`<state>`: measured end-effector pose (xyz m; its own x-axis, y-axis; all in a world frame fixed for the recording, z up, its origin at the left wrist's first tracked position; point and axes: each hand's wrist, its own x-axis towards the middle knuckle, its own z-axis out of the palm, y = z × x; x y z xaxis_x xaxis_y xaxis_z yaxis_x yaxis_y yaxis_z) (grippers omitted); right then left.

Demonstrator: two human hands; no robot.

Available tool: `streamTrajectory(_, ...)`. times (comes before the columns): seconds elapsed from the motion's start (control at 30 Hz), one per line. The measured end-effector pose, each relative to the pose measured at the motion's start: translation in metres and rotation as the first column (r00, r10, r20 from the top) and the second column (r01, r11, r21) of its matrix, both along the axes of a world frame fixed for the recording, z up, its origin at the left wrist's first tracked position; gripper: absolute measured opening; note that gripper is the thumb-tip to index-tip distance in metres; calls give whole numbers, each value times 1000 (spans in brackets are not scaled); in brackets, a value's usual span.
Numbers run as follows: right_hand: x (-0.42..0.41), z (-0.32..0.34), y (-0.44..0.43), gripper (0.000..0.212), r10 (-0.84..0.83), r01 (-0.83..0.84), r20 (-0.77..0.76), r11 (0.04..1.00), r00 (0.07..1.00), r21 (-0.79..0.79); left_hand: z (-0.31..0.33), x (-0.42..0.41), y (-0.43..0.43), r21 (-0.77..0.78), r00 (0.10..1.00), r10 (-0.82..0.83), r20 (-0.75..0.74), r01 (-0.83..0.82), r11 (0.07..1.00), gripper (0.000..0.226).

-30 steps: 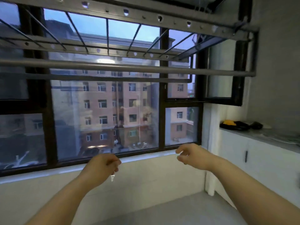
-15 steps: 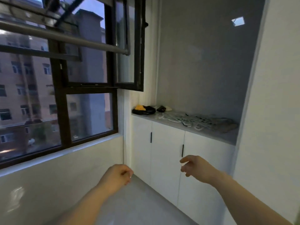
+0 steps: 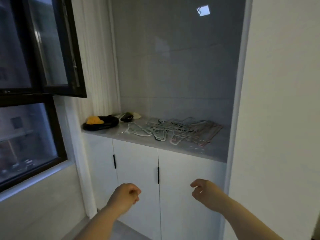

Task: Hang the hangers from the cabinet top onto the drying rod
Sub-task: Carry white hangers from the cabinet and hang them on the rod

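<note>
Your two arms are bare, with no sleeves on them. Your left hand (image 3: 125, 196) and your right hand (image 3: 205, 192) wear no gloves, rings or watch that you can see.

Black-framed window (image 3: 41, 94) at left, yellow and black cloth pile (image 3: 99, 122), white cabinet doors (image 3: 136, 170) w/ black handles

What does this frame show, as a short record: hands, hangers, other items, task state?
left hand: curled into a loose fist, empty, low in front of the cabinet doors
right hand: fingers half curled, empty
hangers: tangled pile lying flat on the cabinet top
other items: yellow and black bundle at the left end of the top
drying rod: out of view
task state: no hanger picked up yet
</note>
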<state>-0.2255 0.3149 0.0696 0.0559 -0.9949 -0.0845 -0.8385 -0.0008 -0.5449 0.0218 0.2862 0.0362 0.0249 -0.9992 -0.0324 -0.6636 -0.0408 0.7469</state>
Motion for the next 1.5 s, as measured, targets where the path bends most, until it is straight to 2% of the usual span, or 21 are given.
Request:
streamTrajectory(0.23, -14, -23, -123, 39, -113, 112, -48, 993, 992, -20, -5, -25, -130, -6, 994, -64, 90, 65, 998, 26)
streamTrajectory(0.4, -23, -33, -224, 49, -178, 168, -139, 982, 974, -87, -19, -39, -205, 20, 992, -33, 120, 31, 999, 23)
streamTrajectory(0.5, -30, -36, -280, 56, -193, 159, -211, 973, 958, -168, -20, -49, -249, -7, 993, -1, 115, 2, 1000, 21)
streamTrajectory(0.7, -54, -49, -362, 69, -111, 52, -317, 980, 942, -190, -2, -86, -336, -109, 997, 62, 34, -58, 992, 23)
streamTrajectory(0.8, -60, -56, -384, 69, -77, 28, -315, 987, 946, -157, 5, -108, -367, -137, 999, 39, 6, -38, 990, 25)
streamTrajectory(0.9, -60, -63, -392, 76, -80, 22, -314, 982, 946, -186, 8, -125, -395, -157, 995, -19, 98, 34, 987, 34)
streamTrajectory(0.97, -57, -63, -394, 92, -141, 26, -350, 949, 926, -315, 11, -138, -412, -177, 980, -25, 196, 61, 982, 43)
streamTrajectory(1.03, -55, -63, -397, 93, -165, 47, -380, 952, 910, -302, 14, -151, -426, -136, 933, -22, 359, 76, 988, 51)
streamTrajectory(1.13, -58, -66, -399, 74, -195, 102, -326, 954, 925, -281, 16, -166, -438, 8, 843, -72, 533, 80, 997, 53)
streamTrajectory(1.27, -57, -72, -397, 66, -166, 93, -314, 968, 935, -234, 14, -173, -450, 31, 840, -23, 543, 8, 999, 43)
streamTrajectory(1.37, -57, -73, -398, 65, -161, 79, -326, 965, 931, -250, 17, -174, -456, 46, 795, -3, 606, -30, 998, 29)
streamTrajectory(1.5, -57, -72, -396, 65, -138, 59, -342, 971, 929, -233, 23, -174, -457, -3, 813, 64, 579, -76, 997, 32)
